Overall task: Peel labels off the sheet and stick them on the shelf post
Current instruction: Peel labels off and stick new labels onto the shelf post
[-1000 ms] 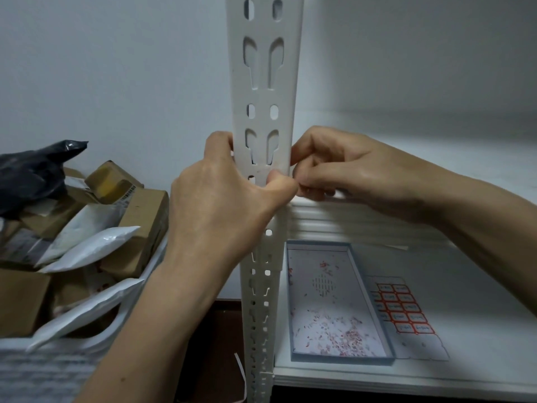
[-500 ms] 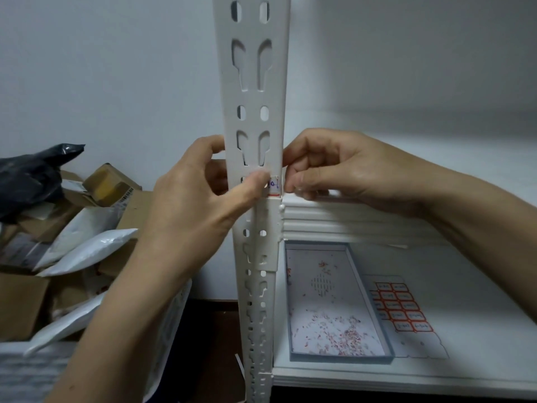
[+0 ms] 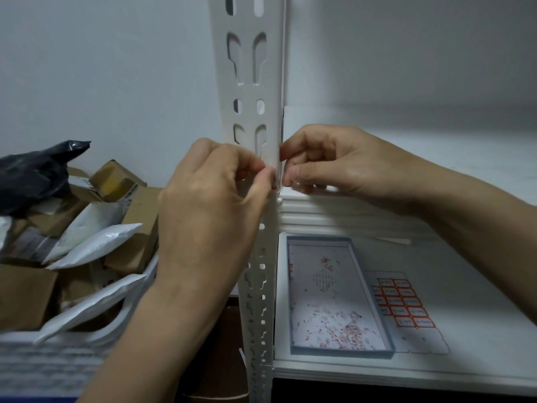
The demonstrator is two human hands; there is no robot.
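Note:
The white perforated shelf post (image 3: 250, 91) stands upright in the middle. My left hand (image 3: 209, 216) is in front of it, thumb and forefinger curled together at the post's right edge. They pinch a small red-edged label (image 3: 275, 185), of which only a sliver shows. My right hand (image 3: 334, 164) comes from the right, and its thumb and forefinger pinch the same spot at the post's corner. The label sheet (image 3: 406, 309), with several red-framed labels on it, lies flat on the lower shelf.
A shallow blue-rimmed tray (image 3: 386, 335) strewn with red paper scraps lies on the white lower shelf (image 3: 479, 359), beside the sheet. Left of the post is a heap of cardboard boxes (image 3: 139, 205), white mailer bags (image 3: 96, 245) and a black bag (image 3: 35, 173).
My left hand moved right and curled over the label that lay uncovered on the post half a second ago. My right hand stays at the post's corner.

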